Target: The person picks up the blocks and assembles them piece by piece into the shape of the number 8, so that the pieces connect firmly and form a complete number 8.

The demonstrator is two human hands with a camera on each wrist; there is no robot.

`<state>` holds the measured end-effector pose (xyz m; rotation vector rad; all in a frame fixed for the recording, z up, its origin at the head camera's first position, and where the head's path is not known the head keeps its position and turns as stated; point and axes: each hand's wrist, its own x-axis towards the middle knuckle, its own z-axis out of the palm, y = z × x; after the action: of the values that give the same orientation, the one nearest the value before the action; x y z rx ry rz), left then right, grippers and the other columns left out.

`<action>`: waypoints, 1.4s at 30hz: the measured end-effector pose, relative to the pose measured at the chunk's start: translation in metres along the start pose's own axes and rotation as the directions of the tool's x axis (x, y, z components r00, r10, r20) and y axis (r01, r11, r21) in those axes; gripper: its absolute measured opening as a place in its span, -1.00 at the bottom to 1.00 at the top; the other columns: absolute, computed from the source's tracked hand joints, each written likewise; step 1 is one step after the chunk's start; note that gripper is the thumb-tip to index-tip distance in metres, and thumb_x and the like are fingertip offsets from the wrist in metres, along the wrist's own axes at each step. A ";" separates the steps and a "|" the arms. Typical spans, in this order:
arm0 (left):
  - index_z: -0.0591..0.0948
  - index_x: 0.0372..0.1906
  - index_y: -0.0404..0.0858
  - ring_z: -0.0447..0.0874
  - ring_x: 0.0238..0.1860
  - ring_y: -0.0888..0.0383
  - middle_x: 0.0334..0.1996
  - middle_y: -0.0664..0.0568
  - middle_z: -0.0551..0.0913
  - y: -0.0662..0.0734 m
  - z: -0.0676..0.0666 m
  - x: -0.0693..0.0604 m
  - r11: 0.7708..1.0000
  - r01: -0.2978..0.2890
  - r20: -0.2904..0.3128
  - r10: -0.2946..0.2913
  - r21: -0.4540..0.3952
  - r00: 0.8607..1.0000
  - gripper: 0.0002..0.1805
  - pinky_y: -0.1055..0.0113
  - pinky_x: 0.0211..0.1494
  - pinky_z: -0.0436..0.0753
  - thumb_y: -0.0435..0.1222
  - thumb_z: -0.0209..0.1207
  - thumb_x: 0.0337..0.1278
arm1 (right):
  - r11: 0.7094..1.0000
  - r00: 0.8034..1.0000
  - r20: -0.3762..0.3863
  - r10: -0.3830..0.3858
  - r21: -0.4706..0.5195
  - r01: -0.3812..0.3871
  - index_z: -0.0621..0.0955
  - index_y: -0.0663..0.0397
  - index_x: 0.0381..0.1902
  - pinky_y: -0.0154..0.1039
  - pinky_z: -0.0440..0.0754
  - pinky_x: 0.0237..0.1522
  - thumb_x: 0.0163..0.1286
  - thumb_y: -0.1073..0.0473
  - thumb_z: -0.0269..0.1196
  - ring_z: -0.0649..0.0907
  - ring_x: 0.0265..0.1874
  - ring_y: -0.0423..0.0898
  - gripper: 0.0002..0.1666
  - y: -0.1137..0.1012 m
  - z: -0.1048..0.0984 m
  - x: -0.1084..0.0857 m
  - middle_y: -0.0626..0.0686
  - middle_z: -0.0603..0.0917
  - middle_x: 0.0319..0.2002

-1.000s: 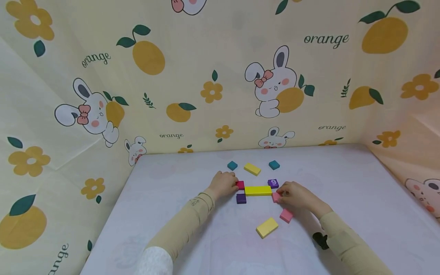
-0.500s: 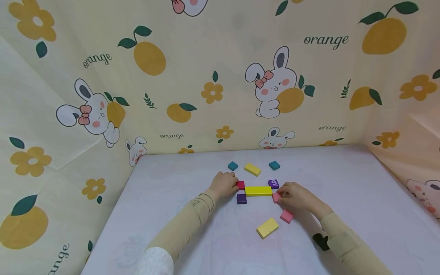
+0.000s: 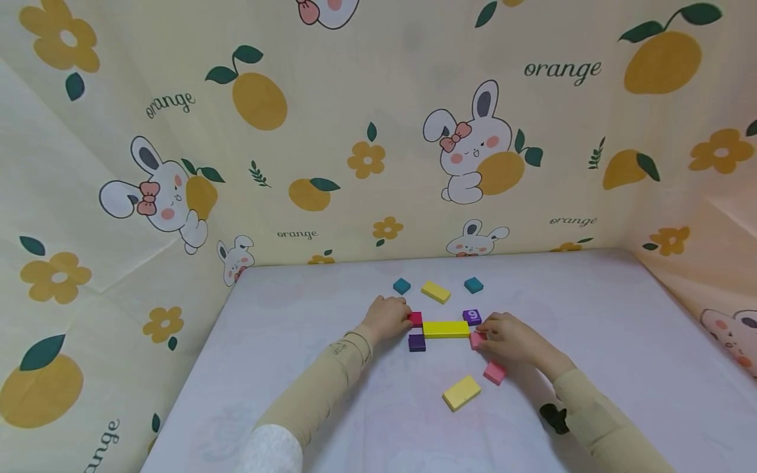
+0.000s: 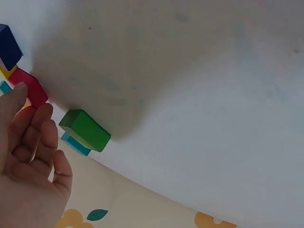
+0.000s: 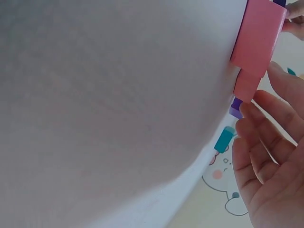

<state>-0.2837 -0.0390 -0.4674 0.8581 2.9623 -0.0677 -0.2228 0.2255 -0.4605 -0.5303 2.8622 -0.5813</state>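
Note:
My left hand (image 3: 386,320) pinches a small red block (image 3: 416,319) at the left end of a long yellow block (image 3: 445,330). In the left wrist view, its thumb and fingers meet the red block (image 4: 29,87). My right hand (image 3: 513,337) pinches a small pink block (image 3: 476,340) against the yellow block's right end. In the right wrist view the fingertips sit at this pink block (image 5: 247,86). A dark purple block (image 3: 416,343) lies just below the red one. Above the pink block is a purple block (image 3: 471,317) marked with a white numeral.
Closer to me lie another pink block (image 3: 494,372) and a pale yellow block (image 3: 461,393). Toward the back are two teal blocks (image 3: 401,286) and a yellow block (image 3: 435,292). A green block (image 4: 85,130) shows beside the left hand. A patterned cloth (image 3: 367,98) stands behind the table.
Both hands keep their places at the red and pink blocks. The head view shifts very slightly; the blocks stay as they were.

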 end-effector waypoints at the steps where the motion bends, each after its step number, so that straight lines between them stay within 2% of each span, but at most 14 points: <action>1: 0.69 -0.19 -0.05 0.43 -0.39 0.23 -0.40 0.18 0.59 0.000 0.000 0.000 1.000 0.003 0.005 -0.003 -0.003 1.000 -0.74 0.34 -0.18 0.42 -0.03 0.13 0.19 | 1.000 1.000 -0.001 0.003 -0.003 -0.003 0.65 0.12 -0.06 -0.06 0.61 -0.07 0.15 0.07 0.33 0.55 -0.18 -0.05 -0.60 0.000 0.000 -0.001 0.09 0.63 -0.14; 9: 0.69 -0.18 -0.07 0.43 -0.39 0.23 -0.38 0.17 0.59 0.002 -0.005 0.001 0.999 0.024 0.035 -0.023 -0.033 0.999 -0.75 0.32 -0.13 0.43 -0.05 0.15 0.18 | 0.999 0.998 -0.049 -0.032 0.002 0.032 0.67 0.06 -0.13 0.01 0.59 -0.04 0.20 0.12 0.28 0.56 -0.11 0.01 -0.72 0.003 -0.005 -0.010 0.07 0.62 -0.14; 13: 0.69 -0.18 -0.08 0.42 -0.41 0.23 -0.38 0.17 0.58 0.003 -0.006 0.000 0.999 0.026 0.040 -0.024 -0.044 0.999 -0.75 0.32 -0.13 0.43 -0.06 0.15 0.18 | 0.999 0.999 -0.045 -0.008 0.053 0.010 0.68 0.02 -0.17 0.01 0.59 -0.06 0.22 0.14 0.24 0.54 -0.11 -0.01 -0.78 0.006 -0.008 -0.016 0.03 0.62 -0.16; 19: 0.68 -0.15 -0.08 0.42 -0.40 0.24 -0.36 0.17 0.58 0.002 -0.004 0.001 0.999 0.025 0.037 -0.024 -0.047 0.999 -0.74 0.34 -0.16 0.42 -0.05 0.14 0.18 | 0.986 1.000 0.013 -0.011 0.165 0.009 0.70 -0.02 -0.21 -0.16 0.58 -0.17 0.19 0.20 0.25 0.52 -0.17 -0.07 -0.80 0.011 -0.010 -0.024 -0.01 0.61 -0.21; 24: 0.68 -0.12 -0.09 0.47 -0.37 0.23 -0.33 0.16 0.60 0.001 -0.003 0.001 0.997 0.035 0.038 -0.032 -0.071 0.999 -0.73 0.20 0.05 0.50 -0.06 0.14 0.19 | 0.972 0.995 0.078 -0.055 0.232 0.036 0.69 -0.06 -0.19 -0.31 0.50 -0.27 0.16 0.17 0.29 0.48 -0.20 -0.10 -0.77 0.015 -0.009 -0.029 -0.02 0.59 -0.20; 29: 0.67 -0.08 -0.10 0.54 -0.29 0.21 -0.26 0.14 0.63 0.001 -0.004 0.001 0.995 0.044 0.041 -0.041 -0.093 0.998 -0.71 0.01 0.22 0.44 -0.07 0.14 0.20 | 0.967 0.989 0.118 -0.093 0.245 0.061 0.69 -0.10 -0.16 -0.23 0.46 -0.21 0.09 0.12 0.34 0.45 -0.17 -0.07 -0.71 0.017 -0.007 -0.033 -0.04 0.58 -0.17; 33: 0.67 -0.08 -0.10 0.53 -0.29 0.22 -0.27 0.14 0.63 0.001 -0.005 0.000 0.994 0.052 0.046 -0.048 -0.100 0.998 -0.72 0.01 0.22 0.43 -0.08 0.14 0.19 | 0.963 0.982 0.148 -0.114 0.259 0.072 0.69 -0.10 -0.16 -0.11 0.48 -0.15 0.04 0.16 0.36 0.45 -0.11 -0.04 -0.67 0.018 -0.005 -0.033 -0.02 0.58 -0.15; 35: 0.67 -0.09 -0.10 0.52 -0.31 0.22 -0.28 0.15 0.63 0.002 -0.006 0.000 0.994 0.051 0.046 -0.047 -0.096 0.998 -0.72 0.03 0.21 0.44 -0.08 0.14 0.19 | 0.967 0.983 0.151 -0.107 0.246 0.067 0.69 -0.13 -0.18 -0.12 0.49 -0.14 0.03 0.14 0.38 0.45 -0.11 -0.05 -0.69 0.018 -0.004 -0.034 -0.03 0.58 -0.15; 39: 0.67 -0.10 -0.10 0.49 -0.33 0.23 -0.29 0.15 0.62 0.003 -0.006 -0.001 0.994 0.050 0.046 -0.045 -0.097 0.998 -0.72 0.07 0.17 0.46 -0.08 0.14 0.20 | 0.986 0.991 0.106 -0.081 0.153 0.064 0.71 -0.17 -0.25 -0.27 0.49 -0.19 0.02 0.05 0.41 0.46 -0.16 -0.13 -0.74 0.017 -0.003 -0.035 -0.11 0.58 -0.21; 42: 0.67 -0.10 -0.10 0.47 -0.35 0.23 -0.30 0.15 0.62 0.002 -0.006 -0.001 0.994 0.047 0.048 -0.042 -0.101 0.998 -0.72 0.12 0.13 0.48 -0.08 0.14 0.19 | 0.996 0.996 0.083 -0.031 0.090 0.023 0.72 -0.16 -0.29 -0.34 0.47 -0.24 -0.01 0.00 0.43 0.45 -0.23 -0.18 -0.73 0.012 -0.001 -0.035 -0.17 0.59 -0.28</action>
<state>-0.2816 -0.0374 -0.4619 0.7675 2.9137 0.0613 -0.1943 0.2497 -0.4607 -0.5657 2.7398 -0.6704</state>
